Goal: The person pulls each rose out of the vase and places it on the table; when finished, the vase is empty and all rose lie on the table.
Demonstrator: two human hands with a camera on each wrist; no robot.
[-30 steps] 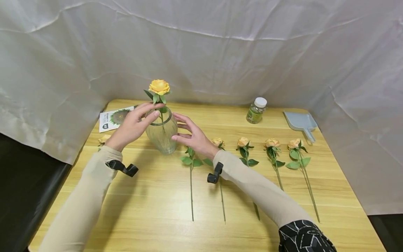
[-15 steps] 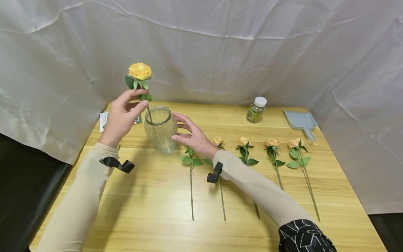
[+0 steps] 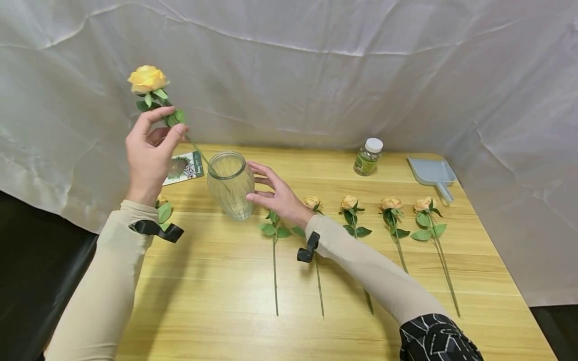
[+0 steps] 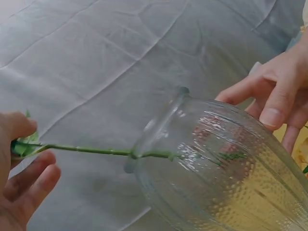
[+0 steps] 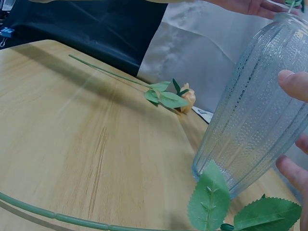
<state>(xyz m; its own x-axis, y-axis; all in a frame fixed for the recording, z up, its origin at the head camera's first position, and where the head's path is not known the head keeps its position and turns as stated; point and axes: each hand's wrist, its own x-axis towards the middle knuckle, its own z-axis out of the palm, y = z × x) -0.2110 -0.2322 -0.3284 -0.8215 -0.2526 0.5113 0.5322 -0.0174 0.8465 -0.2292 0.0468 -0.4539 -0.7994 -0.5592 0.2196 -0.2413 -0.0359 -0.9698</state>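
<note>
My left hand (image 3: 151,153) pinches a yellow rose (image 3: 147,79) between thumb and fingers, just below its bloom. The rose leans left, and its stem (image 4: 91,149) passes over the rim into a ribbed clear glass vase (image 3: 232,198), the lower end showing through the glass. My right hand (image 3: 281,198) holds the vase at its right side, thumb in front and fingers behind. In the right wrist view the vase (image 5: 245,110) stands on the wooden table, with the thumb beside its wall.
Several orange-yellow roses (image 3: 348,204) lie in a row right of the vase; another rose (image 5: 186,98) lies to its left. A sunflower-printed packet (image 3: 185,166), a white-capped jar (image 3: 368,157) and a grey-blue dustpan (image 3: 431,171) lie farther back, before a grey cloth (image 3: 316,90).
My left hand has risen and moved left, drawing the rose partly up so it tilts over the rim. My right hand and the vase have stayed in place.
</note>
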